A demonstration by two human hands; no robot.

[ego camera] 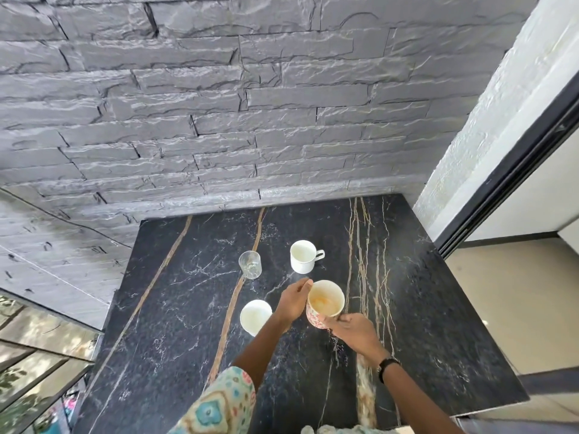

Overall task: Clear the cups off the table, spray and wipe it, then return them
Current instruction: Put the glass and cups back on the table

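A patterned cup point(326, 300) with an orange-stained inside sits at the middle of the black marble table point(423, 308). My right hand point(354, 332) grips its near side. My left hand point(294, 300) lies against its left side with the fingers relaxed. A white cup point(255, 316) stands just left of my left wrist. Farther back stand a white mug with a handle point(303, 256) and a clear glass point(250, 264).
A grey stone wall point(219, 104) runs along the table's far edge. To the right are a white wall and a dark door frame point(513, 170) above a pale floor. Glass panels point(37, 355) lie at the lower left.
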